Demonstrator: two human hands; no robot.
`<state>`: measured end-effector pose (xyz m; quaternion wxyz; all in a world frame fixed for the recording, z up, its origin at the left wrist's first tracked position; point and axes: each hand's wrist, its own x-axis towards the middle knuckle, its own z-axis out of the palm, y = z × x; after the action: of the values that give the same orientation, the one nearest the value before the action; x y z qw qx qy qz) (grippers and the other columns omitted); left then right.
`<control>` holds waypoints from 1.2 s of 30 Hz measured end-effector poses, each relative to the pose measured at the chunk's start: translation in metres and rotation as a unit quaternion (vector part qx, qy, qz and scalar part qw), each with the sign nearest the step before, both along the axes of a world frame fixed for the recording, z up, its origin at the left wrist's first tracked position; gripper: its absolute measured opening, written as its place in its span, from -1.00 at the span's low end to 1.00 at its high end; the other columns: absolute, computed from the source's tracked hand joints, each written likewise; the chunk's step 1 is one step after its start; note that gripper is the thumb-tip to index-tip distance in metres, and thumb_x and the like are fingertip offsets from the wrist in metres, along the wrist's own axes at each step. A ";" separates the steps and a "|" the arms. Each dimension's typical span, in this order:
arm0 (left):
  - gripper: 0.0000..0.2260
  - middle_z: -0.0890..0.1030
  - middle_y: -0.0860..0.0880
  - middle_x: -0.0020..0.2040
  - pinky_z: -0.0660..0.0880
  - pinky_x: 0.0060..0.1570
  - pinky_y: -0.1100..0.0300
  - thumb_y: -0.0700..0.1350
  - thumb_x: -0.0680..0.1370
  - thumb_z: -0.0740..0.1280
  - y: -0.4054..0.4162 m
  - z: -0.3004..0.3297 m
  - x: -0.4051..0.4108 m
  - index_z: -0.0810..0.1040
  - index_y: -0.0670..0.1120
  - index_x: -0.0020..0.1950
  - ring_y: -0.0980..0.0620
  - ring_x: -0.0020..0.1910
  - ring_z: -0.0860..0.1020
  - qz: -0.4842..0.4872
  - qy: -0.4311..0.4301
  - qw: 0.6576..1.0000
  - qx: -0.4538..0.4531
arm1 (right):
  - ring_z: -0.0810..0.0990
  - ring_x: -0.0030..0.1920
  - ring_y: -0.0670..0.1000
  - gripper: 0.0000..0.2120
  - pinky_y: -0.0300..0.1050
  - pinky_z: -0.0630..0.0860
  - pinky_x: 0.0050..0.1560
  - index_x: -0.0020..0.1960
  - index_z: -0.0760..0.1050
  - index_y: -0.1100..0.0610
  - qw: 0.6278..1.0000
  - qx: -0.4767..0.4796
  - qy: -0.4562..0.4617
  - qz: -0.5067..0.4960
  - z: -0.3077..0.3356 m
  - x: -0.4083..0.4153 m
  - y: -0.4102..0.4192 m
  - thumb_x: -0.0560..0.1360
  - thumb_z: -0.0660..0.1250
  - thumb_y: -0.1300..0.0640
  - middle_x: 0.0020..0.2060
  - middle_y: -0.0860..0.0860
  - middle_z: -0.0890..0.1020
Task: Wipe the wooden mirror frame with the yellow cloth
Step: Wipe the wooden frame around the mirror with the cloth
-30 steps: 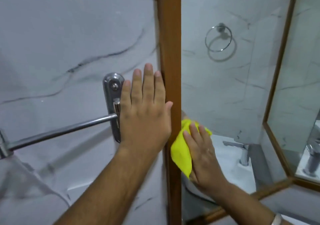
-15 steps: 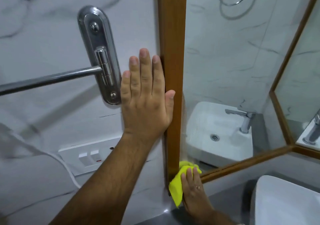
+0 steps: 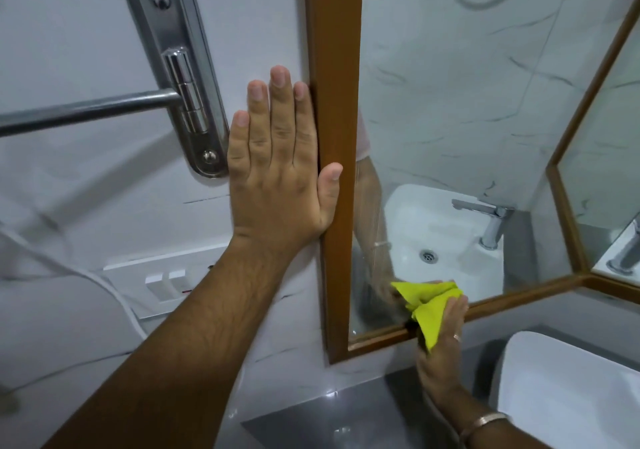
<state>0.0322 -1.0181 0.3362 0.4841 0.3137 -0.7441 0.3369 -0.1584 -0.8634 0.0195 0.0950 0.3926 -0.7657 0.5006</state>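
Note:
The wooden mirror frame runs upright through the middle of the view, and its bottom rail slants up to the right. My left hand lies flat and open on the marble wall, its thumb resting on the frame's upright. My right hand presses the yellow cloth against the bottom rail, a little right of the lower left corner. The cloth's reflection shows in the glass just above it.
A chrome towel bar and its mounting plate sit left of my left hand. A white switch plate with a cable is below. A white basin stands at the lower right on a grey counter.
My right hand slid the cloth down the upright to the lower corner, then rightward along the bottom rail. The view dropped lower and closer. My left hand stayed on the wall.

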 end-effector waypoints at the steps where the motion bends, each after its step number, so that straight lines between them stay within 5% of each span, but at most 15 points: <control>1: -0.37 0.22 -0.32 0.55 -0.06 0.54 -0.08 0.12 0.65 -0.07 0.001 0.000 -0.001 0.12 -0.29 0.59 -0.26 0.53 0.09 0.001 0.003 1.000 -0.001 | -0.14 0.59 0.21 0.04 0.07 -0.14 0.56 0.60 -0.23 -0.12 1.000 -0.003 -0.031 0.001 0.004 0.014 -0.006 0.38 0.23 0.46 0.61 -0.05 -0.22; 5: -0.36 0.21 -0.31 0.56 -0.09 0.55 -0.07 0.12 0.65 -0.06 0.001 -0.001 -0.001 0.13 -0.29 0.59 -0.25 0.54 0.09 0.004 0.000 1.000 -0.007 | -0.18 0.57 0.28 -0.40 0.20 -0.21 0.52 0.62 -0.22 0.04 0.991 -0.010 0.051 0.121 0.002 0.094 -0.036 0.65 -0.05 0.09 0.61 0.10 -0.20; 10: -0.38 0.23 -0.29 0.56 -0.10 0.55 -0.03 0.13 0.67 -0.04 -0.001 -0.002 0.003 0.15 -0.28 0.59 -0.22 0.55 0.10 -0.002 -0.013 1.000 -0.022 | -0.28 0.56 0.28 -0.17 0.14 -0.29 0.53 0.62 -0.20 0.00 0.979 -0.083 0.109 0.150 0.072 0.104 -0.054 0.48 0.09 0.39 0.61 0.02 -0.23; 14: -0.41 0.21 -0.26 0.57 -0.05 0.55 -0.03 0.13 0.69 -0.03 -0.002 -0.001 0.009 0.17 -0.24 0.59 -0.19 0.56 0.10 -0.022 -0.025 0.999 -0.027 | -0.07 0.52 0.49 -0.26 0.29 -0.21 0.52 0.62 -0.07 0.07 0.950 -0.126 0.233 0.163 0.184 0.073 -0.063 0.53 0.19 0.28 0.60 0.17 -0.07; 16: -0.43 0.20 -0.26 0.57 -0.03 0.55 -0.05 0.10 0.69 0.00 -0.003 0.000 0.012 0.19 -0.24 0.59 -0.19 0.57 0.10 -0.039 -0.030 0.998 -0.027 | -0.05 0.54 0.41 -0.36 0.20 -0.19 0.54 0.58 0.04 0.11 0.943 -0.156 0.248 0.162 0.251 0.069 -0.066 0.54 0.15 0.24 0.55 0.22 0.06; 18: -0.44 0.20 -0.25 0.58 -0.03 0.55 -0.05 0.06 0.67 0.03 -0.003 0.000 0.015 0.20 -0.24 0.59 -0.18 0.57 0.10 -0.054 -0.033 0.998 -0.025 | -0.07 0.56 0.27 -0.41 0.12 -0.17 0.56 0.51 0.12 0.20 0.938 -0.184 0.243 0.163 0.314 0.069 -0.069 0.51 0.17 0.31 0.53 0.20 0.08; 22: -0.42 0.19 -0.25 0.58 -0.09 0.56 -0.03 0.03 0.64 0.11 -0.005 -0.002 0.017 0.23 -0.25 0.59 -0.18 0.57 0.11 -0.070 -0.033 0.997 -0.026 | 0.01 0.54 0.43 -0.40 0.26 -0.13 0.55 0.45 0.25 0.35 0.929 -0.183 0.290 0.141 0.394 0.069 -0.073 0.41 0.20 0.50 0.51 0.42 0.11; 26: -0.42 0.19 -0.25 0.58 -0.10 0.55 -0.03 0.03 0.63 0.12 -0.006 -0.004 0.017 0.22 -0.26 0.58 -0.19 0.57 0.12 -0.083 -0.037 0.996 -0.025 | -0.03 0.54 0.43 -0.41 0.27 -0.13 0.55 0.53 0.16 0.31 0.930 -0.120 0.320 0.133 0.327 0.063 -0.061 0.53 0.20 0.32 0.55 0.33 0.05; 29: -0.41 0.17 -0.26 0.58 -0.10 0.55 -0.04 0.04 0.64 0.11 -0.007 -0.007 0.018 0.19 -0.26 0.59 -0.19 0.58 0.11 -0.087 -0.043 0.995 -0.022 | -0.17 0.59 0.25 -0.32 0.22 -0.07 0.55 0.62 -0.08 -0.08 0.961 -0.004 0.226 0.160 0.198 0.077 -0.036 0.60 0.17 0.07 0.61 -0.04 -0.17; 31: -0.40 0.16 -0.25 0.59 -0.09 0.56 -0.04 0.04 0.64 0.10 -0.007 -0.009 0.018 0.17 -0.26 0.60 -0.19 0.58 0.11 -0.091 -0.043 0.995 -0.019 | -0.17 0.59 0.18 -0.22 0.23 0.06 0.52 0.61 -0.13 -0.15 0.973 0.052 0.152 0.163 0.132 0.095 -0.020 0.55 0.26 0.03 0.61 -0.09 -0.20; 36: -0.41 0.15 -0.23 0.60 -0.13 0.55 -0.07 0.03 0.66 0.09 -0.001 -0.026 0.020 0.12 -0.24 0.61 -0.19 0.58 0.11 -0.106 -0.048 0.993 0.020 | -0.02 0.60 -0.05 -0.06 -0.26 0.11 0.51 0.55 0.13 0.28 0.997 0.024 0.028 0.062 0.089 0.140 -0.032 0.42 0.46 -0.20 0.60 0.13 0.02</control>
<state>0.0519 -1.0192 0.3106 0.4746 0.2264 -0.8021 0.2830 -0.0181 -0.8959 0.1088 0.0757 0.4550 -0.7487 0.4761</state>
